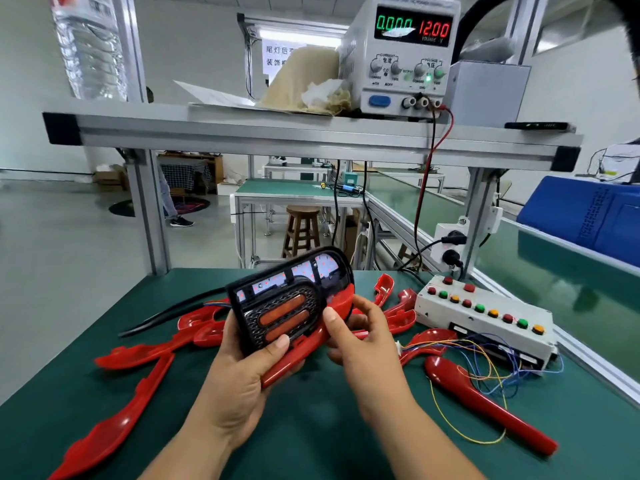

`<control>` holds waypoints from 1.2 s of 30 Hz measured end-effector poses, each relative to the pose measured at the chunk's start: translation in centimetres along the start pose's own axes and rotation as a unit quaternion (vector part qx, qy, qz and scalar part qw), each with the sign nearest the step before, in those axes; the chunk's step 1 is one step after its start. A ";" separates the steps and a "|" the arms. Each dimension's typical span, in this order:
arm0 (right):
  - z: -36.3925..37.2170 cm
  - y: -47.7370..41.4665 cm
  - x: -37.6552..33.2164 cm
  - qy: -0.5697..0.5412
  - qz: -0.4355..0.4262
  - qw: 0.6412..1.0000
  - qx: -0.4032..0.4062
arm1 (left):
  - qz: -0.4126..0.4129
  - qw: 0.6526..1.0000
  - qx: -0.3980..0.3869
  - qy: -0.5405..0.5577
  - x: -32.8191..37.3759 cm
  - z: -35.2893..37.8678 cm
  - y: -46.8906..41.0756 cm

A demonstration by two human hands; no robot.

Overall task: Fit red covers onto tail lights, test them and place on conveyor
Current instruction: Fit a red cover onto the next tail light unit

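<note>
Left hand [242, 368]: curled around the tail light [280, 306], palm under it and thumb pressed across its lower front edge.
Right hand [363, 337]: fingers wrapped behind the upper end of a red cover [304, 353], thumb up against the side of the tail light.
Tail light: raised off the bench between both hands and tilted. The black honeycomb face with two amber strips faces up, with a pale panel dotted red above it.
Red cover: lies along the lower right edge of the tail light, touching it. It runs from under the left thumb up past the right hand's fingers. I cannot tell if it is fully seated.
Loose covers [138, 351]: more red ones lie on the green bench [311, 427], left of the left hand, beyond both hands and right of the right hand.
Long red piece [485, 400]: lies well right of the right hand, under thin coloured wires [485, 362].
Button box [485, 313]: white with red, green and yellow buttons, beyond and right of the right hand. The wires trail from it.
Black cable [173, 313]: runs off the tail light to the left, beyond the left hand.
Power supply [405, 53]: on the shelf [277, 133] above the hands, reading 0.000 and 12.00.
Conveyor [571, 271]: green belt, far right of the right hand.
</note>
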State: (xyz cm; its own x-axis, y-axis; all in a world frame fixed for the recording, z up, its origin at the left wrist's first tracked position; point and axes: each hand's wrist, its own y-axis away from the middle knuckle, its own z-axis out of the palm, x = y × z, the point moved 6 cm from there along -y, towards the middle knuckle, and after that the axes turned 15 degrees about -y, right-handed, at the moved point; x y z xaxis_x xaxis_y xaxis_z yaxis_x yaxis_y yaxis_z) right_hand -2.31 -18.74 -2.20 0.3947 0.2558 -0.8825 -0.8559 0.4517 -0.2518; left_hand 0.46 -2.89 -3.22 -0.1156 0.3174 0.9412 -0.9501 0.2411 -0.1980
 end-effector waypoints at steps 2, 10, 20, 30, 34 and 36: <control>-0.2 -0.1 -0.2 0.012 -0.002 1.000 0.003 | 0.015 1.000 -0.008 -0.014 0.1 0.3 0.1; -0.1 -0.1 -0.7 -0.046 -0.003 0.999 -0.011 | 0.031 0.998 -0.033 -0.044 0.9 0.6 0.3; -0.2 -0.1 -1.7 0.031 -0.057 0.998 -0.006 | 0.004 0.990 -0.128 -0.062 0.9 1.2 0.8; -0.2 -0.8 -0.6 -0.197 0.151 0.964 -0.100 | 0.001 0.993 -0.089 -0.075 1.1 0.1 0.5; -0.4 -0.6 -0.3 -0.231 0.199 0.946 -0.111 | 0.020 0.993 -0.068 -0.090 1.4 0.1 0.6; -0.1 -0.4 -0.1 -0.234 0.194 0.946 -0.114 | 0.036 0.995 -0.044 -0.086 1.6 0.2 0.6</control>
State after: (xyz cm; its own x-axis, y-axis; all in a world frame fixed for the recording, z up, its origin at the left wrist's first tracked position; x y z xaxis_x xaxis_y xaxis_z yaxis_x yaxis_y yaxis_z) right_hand -2.04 -19.06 -2.06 0.0951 0.7387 -0.6673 -0.9954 0.0635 -0.0716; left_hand -0.40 -2.44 -1.81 -0.2365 0.1776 0.9553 -0.9098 0.3047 -0.2819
